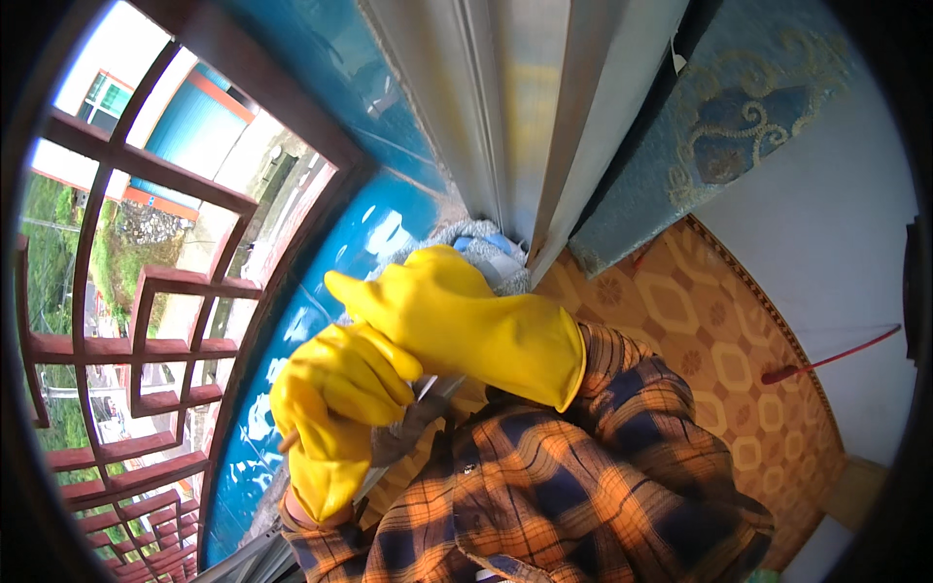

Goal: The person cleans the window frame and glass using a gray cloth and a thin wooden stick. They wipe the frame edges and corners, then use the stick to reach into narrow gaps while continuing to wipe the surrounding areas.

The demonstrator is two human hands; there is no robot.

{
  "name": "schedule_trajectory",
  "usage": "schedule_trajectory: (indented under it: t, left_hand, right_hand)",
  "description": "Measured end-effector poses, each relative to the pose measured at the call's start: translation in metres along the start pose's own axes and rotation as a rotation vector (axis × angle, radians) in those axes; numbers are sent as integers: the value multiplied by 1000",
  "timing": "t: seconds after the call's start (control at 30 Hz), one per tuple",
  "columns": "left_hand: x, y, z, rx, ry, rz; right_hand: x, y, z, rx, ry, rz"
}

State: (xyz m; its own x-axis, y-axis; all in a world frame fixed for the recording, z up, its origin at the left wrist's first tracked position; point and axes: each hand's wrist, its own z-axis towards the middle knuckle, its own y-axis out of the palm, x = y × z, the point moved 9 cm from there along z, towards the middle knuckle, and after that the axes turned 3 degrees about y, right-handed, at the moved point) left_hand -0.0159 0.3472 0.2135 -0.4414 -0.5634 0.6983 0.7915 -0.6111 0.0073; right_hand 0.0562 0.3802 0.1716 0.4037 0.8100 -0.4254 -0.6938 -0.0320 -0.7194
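Note:
Both hands wear yellow rubber gloves. My left hand (pixel 339 401) is curled at the lower left, and the end of a thin brown stick (pixel 289 441) pokes out of its fist. My right hand (pixel 437 313) reaches in from the right above it, its fingers touching or overlapping the left glove; its palm side is hidden. Behind the right glove, a grey fluffy cloth (pixel 477 233) with blue parts lies bunched on the blue tiled sill (pixel 408 200), at the foot of the metal window frame. Whether the right hand grips the cloth is hidden.
A reddish-brown window grille (pixel 168 350) stands at the left, with buildings and greenery outside. The metal window frame (pixel 510 109) rises at the top centre. At the right are a blue-grey patterned panel (pixel 634 167), a patterned orange floor (pixel 678 321) and a red-handled rod (pixel 838 357) by the wall.

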Motion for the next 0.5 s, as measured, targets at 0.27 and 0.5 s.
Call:
schedule_trajectory:
  t: [0.27,0.5]
  left_hand:
    - [81,29,-25,138,-195,234]
    - [107,-5,-35,492,-171,509]
  right_hand:
    - [-60,4,-10,44,-117,378]
    - [-74,-2,1,-45,67,664]
